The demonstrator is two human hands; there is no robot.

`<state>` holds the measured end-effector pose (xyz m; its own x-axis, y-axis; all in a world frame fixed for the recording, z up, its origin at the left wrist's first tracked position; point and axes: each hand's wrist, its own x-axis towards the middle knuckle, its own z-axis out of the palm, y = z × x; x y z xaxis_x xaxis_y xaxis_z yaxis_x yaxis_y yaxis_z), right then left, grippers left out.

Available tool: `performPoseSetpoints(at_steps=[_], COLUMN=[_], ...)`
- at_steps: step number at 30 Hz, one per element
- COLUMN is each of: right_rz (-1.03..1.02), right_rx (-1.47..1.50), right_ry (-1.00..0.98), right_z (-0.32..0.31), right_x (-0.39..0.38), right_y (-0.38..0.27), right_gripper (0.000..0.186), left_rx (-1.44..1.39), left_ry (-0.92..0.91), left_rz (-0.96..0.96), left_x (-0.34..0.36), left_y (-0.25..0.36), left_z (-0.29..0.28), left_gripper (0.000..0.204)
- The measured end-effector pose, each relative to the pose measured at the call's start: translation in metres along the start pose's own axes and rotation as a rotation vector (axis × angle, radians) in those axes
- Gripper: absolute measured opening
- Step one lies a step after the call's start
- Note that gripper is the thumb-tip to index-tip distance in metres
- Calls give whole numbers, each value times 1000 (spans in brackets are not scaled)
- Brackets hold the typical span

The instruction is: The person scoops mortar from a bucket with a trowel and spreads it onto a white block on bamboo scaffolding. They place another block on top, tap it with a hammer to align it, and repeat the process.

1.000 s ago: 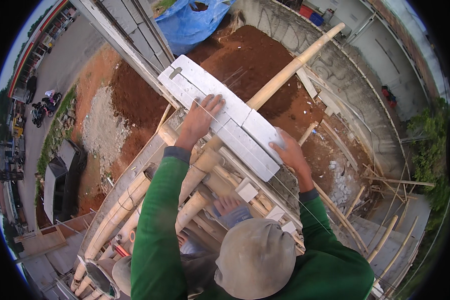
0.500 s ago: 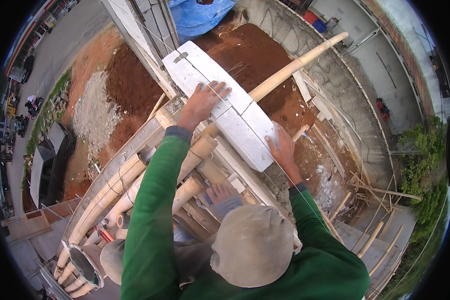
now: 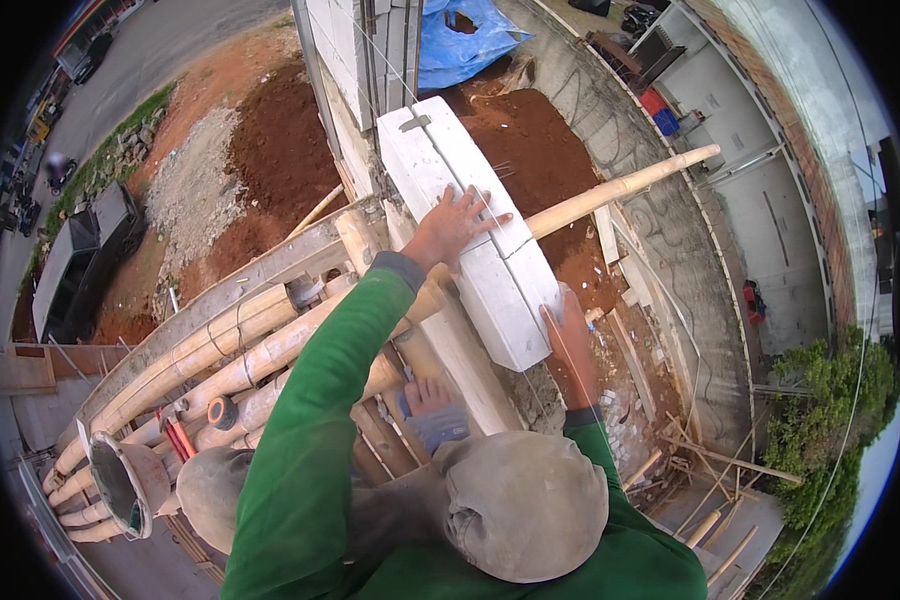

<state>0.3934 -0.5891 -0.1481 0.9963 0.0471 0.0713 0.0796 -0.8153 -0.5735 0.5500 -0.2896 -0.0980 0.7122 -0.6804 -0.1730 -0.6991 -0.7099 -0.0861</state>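
White lightweight concrete blocks (image 3: 495, 315) lie end to end as a course on top of a narrow wall. A grey mortar patch (image 3: 414, 123) marks the far end, and dark seams run along and across the top. My left hand (image 3: 452, 226) rests palm down on the top, fingers spread across the lengthwise seam. At the near end, my right hand (image 3: 573, 345) grips the right edge of the block, its thumb at the top edge and its other fingers partly hidden down the side. A thin string line (image 3: 385, 58) stretches along the wall.
Bamboo poles (image 3: 240, 330) form scaffolding at the left, holding a mortar bucket (image 3: 125, 480) and a red-handled tool (image 3: 180, 438). My bare foot (image 3: 427, 396) stands on it. Beyond the wall, a bamboo pole (image 3: 630, 190) juts over red soil (image 3: 520, 130) far below. A blue tarp (image 3: 465, 40) lies beyond.
The view has turned and shifted, so the wall appears farther right and more upright. Both hands stay on the blocks; my left fingers now spread wider, and my right hand sits lower along the side.
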Motion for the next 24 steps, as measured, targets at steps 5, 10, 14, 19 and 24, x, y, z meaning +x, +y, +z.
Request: performPoseSetpoints(at_steps=[5,10,14,19,24], right_rz=[80,120,139,228,242], right_rx=[6,-49,-82,189,108], right_ry=[-5,-6,-38,-88,-86], right_z=[4,6,5,4,5], right_x=[0,-1,0,0,11], right_y=[-4,-4,-4,-4,23], right_gripper=[58,65,63,66,64], left_rx=[77,111,105,111,96], left_ry=[7,20,47,42,154], left_rz=[72,143,188,244,272], left_x=[5,8,7,3,4], left_y=[7,5,5,3,9], left_z=[-3,-1,5,16,28], left_gripper=[154,146,140,134,124])
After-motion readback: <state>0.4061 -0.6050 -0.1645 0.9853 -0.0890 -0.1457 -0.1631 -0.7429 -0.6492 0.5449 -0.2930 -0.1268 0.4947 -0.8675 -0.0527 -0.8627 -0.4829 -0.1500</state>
